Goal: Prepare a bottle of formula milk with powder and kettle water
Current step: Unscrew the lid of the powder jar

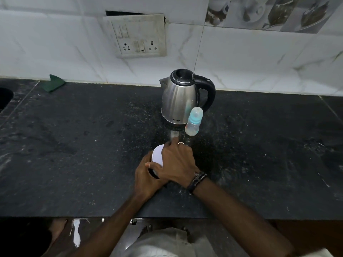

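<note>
A powder container with a white lid (157, 154) stands on the black counter (83, 145), near the front middle. My left hand (148, 179) wraps around its side from below. My right hand (177, 162) lies over the lid with fingers curled round its rim; most of the container is hidden by both hands. Behind them stands a steel kettle (179, 101) with a black handle and a shut lid. A small capped baby bottle (194, 121) with a blue collar stands upright just right of the kettle's base, apart from my hands.
A green cloth (55, 82) lies at the back left by the tiled wall. A socket panel (138, 37) is on the wall above. A dark sink edge (5, 98) shows at the far left. The counter's front edge runs below my forearms.
</note>
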`<state>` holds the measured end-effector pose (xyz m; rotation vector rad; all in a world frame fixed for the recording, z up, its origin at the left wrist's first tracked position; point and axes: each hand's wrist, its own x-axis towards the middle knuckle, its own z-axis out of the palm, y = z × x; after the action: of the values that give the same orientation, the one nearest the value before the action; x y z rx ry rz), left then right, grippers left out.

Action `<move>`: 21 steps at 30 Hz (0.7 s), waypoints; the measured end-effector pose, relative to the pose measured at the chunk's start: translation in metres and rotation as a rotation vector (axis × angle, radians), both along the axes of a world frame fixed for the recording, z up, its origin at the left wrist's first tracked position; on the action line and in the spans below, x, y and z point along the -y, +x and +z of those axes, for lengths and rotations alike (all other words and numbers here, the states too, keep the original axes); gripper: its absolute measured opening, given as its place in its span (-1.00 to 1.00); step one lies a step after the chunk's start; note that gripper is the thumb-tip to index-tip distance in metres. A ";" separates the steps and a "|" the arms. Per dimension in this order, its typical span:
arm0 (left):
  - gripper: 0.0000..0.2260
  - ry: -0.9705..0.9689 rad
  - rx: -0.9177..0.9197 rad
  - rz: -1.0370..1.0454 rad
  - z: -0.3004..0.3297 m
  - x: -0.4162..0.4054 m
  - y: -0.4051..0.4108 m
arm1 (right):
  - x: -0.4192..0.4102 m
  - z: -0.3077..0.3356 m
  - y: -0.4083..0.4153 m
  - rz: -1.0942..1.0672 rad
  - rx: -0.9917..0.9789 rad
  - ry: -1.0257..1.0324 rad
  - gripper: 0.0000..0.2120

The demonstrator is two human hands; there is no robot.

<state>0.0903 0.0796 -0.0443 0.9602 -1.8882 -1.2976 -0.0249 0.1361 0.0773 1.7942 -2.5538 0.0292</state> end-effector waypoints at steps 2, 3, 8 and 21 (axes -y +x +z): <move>-0.15 -0.002 0.005 -0.010 0.001 0.001 0.000 | 0.003 0.003 -0.002 0.060 0.010 0.001 -0.33; -0.14 0.003 0.008 -0.019 0.000 0.002 0.000 | 0.004 0.005 -0.004 0.088 0.029 0.004 -0.37; -0.14 0.030 0.027 -0.040 0.003 0.001 0.001 | 0.008 0.008 -0.013 0.205 0.048 0.043 -0.44; -0.26 -0.028 0.064 -0.090 0.008 0.003 0.001 | 0.009 0.027 -0.038 0.548 0.462 0.357 -0.47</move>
<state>0.0909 0.0767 -0.0365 0.9222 -2.0138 -1.3023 -0.0626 0.1276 0.1043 2.8798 -2.3271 -0.0061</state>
